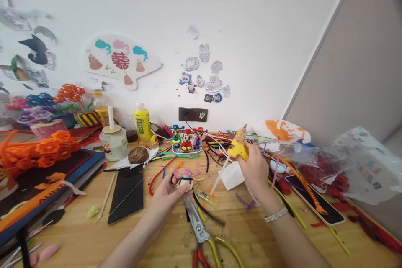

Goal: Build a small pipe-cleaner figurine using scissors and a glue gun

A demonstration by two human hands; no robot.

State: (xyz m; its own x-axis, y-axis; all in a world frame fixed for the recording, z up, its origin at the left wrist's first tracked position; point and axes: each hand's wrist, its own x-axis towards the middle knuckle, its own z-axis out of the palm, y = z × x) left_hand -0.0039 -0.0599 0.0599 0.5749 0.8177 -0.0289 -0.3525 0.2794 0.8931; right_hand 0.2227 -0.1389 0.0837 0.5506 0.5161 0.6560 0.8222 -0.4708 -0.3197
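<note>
Between the fingers of my left hand (166, 194) is a small doll head (185, 181), cream below with a pink winged hat on top. My right hand (253, 169) grips a yellow hot glue gun (238, 148), its nozzle tilted up and a clear glue stick (220, 176) sticking out of its back end. Just below the left fingers lie scissors (201, 232) with yellow handles, beside a red-handled tool (199, 257). Past both hands, three finished figures (187, 140) in green, red and pink sit together on a small tray.
A black tablet (126, 194) lies left, with a glass jar (114, 142), a brown cookie-like lump (138, 155) and a yellow bottle (143, 120) behind. Orange pipe-cleaner flowers (61, 148) rest on books. At right are a phone (317, 201) and plastic bags (361, 167). Loose stems litter the table.
</note>
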